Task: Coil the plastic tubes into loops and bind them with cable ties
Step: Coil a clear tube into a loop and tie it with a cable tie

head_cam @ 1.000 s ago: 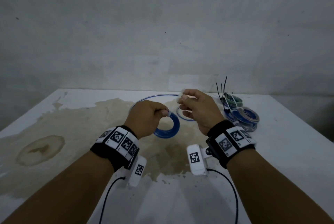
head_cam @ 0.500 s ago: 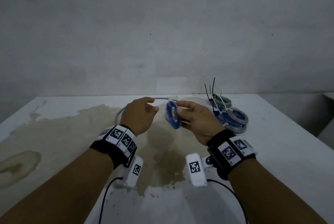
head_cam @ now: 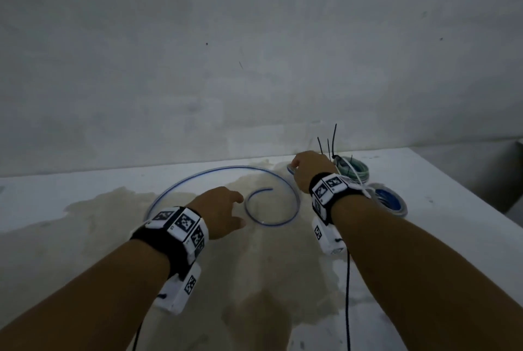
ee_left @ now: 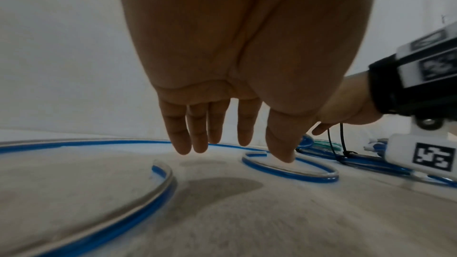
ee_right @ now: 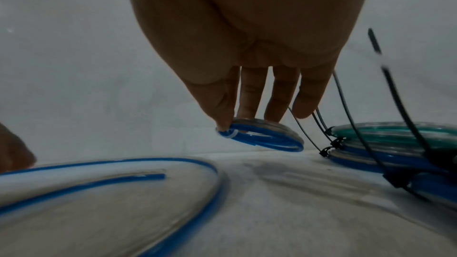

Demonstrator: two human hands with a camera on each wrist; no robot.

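Half a second ago my right hand held the small blue coil up between both hands; now my right hand [head_cam: 310, 172] has carried it across to the far right of the desk [head_cam: 441, 237], beside the pile of bound coils, and my left hand has dropped away from it. In the right wrist view the coil [ee_right: 265, 137] sits tilted, its far edge low near the desk, with my thumb and fingertips pinching its near rim where a white tie [ee_right: 232, 134] wraps it. My left hand [head_cam: 219, 213] hovers over the desk with nothing in it, the fingers [ee_left: 195, 136] straight, slightly spread and pointing down, just above the surface. Beside it lies the loose tube [head_cam: 215, 178], uncoiled, sweeping in a wide arc across the stained patch [head_cam: 254, 280] and curling inward to a free end [head_cam: 268, 189] near the middle. The left thumb is close to that inner curl; I cannot tell if it touches. The pile of coils [head_cam: 387, 200] lies right of my right hand: a green one [head_cam: 356, 168] at the back and blue ones in front, with the black tails of their ties [head_cam: 334, 138] standing up. Both wrists wear black bands with white marker tags.
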